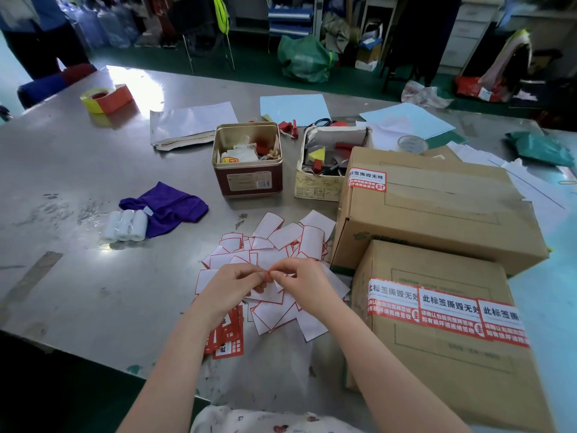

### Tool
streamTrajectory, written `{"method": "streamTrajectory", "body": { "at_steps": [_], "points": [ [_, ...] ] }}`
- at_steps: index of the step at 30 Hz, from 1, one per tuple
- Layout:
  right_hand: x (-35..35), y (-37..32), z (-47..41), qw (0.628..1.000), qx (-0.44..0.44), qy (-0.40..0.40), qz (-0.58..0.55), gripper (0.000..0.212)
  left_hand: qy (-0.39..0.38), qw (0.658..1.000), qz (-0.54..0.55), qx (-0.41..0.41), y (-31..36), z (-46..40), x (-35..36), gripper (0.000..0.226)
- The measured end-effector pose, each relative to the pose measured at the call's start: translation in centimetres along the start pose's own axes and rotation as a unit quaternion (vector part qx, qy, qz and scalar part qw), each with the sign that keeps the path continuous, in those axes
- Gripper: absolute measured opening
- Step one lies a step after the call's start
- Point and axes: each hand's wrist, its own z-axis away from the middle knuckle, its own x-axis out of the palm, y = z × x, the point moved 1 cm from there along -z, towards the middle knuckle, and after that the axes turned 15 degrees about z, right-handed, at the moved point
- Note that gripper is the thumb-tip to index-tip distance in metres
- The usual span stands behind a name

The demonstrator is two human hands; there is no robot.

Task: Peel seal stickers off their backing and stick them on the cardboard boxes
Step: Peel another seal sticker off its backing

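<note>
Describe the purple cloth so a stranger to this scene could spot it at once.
Start at the big metal table and find the open square tin near its middle. Down and to the left of the tin lies a crumpled purple cloth, touching a clear pack of white rolls. It is the only purple, soft thing among paper, tins and cardboard.

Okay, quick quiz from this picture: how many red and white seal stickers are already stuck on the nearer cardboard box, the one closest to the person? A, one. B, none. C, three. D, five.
C: three seal stickers run side by side across the top of the nearer cardboard box, while the farther cardboard box shows just one at its corner.
</note>
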Motion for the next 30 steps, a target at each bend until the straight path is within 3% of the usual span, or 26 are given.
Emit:
{"method": "streamTrajectory", "body": {
  "at_steps": [12, 30],
  "points": [
    [0.3, 0.2, -0.2, 1.000, 0.001, 0.005, 0.021, 0.022, 0.020, 0.990, -0.130, 0.054, 1.4, 0.5, 0.9, 0.021],
    [0.4, 0.4, -0.4, 1.000, 0.010, 0.002, 0.014, 0.021, 0.000, 0.975, -0.207, 0.085, 1.3, 0.0, 0.9, 0.022]
  ]
}}
